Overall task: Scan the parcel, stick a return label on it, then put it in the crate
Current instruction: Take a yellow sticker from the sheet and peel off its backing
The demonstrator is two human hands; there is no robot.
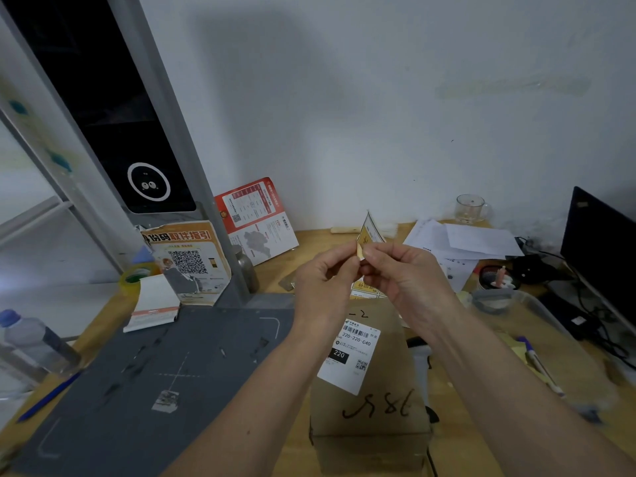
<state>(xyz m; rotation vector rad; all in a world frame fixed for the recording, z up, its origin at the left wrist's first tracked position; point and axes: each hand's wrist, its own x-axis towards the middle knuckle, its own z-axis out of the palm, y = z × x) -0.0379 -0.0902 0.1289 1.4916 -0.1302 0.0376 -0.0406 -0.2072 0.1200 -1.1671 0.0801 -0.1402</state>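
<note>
A brown cardboard parcel [370,418] lies on the wooden desk below my hands, with a white shipping label [351,356] on top and handwritten marks. Above it, my left hand [323,287] and my right hand [406,277] both pinch a small yellow and white return label [370,232] at its lower corner; the label stands edge-up between my fingertips. More yellow labels [364,290] lie on the desk just behind the parcel. A handheld scanner [420,359] lies to the right of the parcel, partly hidden by my right forearm.
A dark grey scanning mat [155,380] with a tall black-screened kiosk [113,115] fills the left. A tape roll [134,277], a notepad [155,304], a water bottle [31,339] and a blue pen [48,397] lie left. A clear plastic bin [537,342], papers [461,242], a glass mug [469,208] and a monitor [602,246] are right.
</note>
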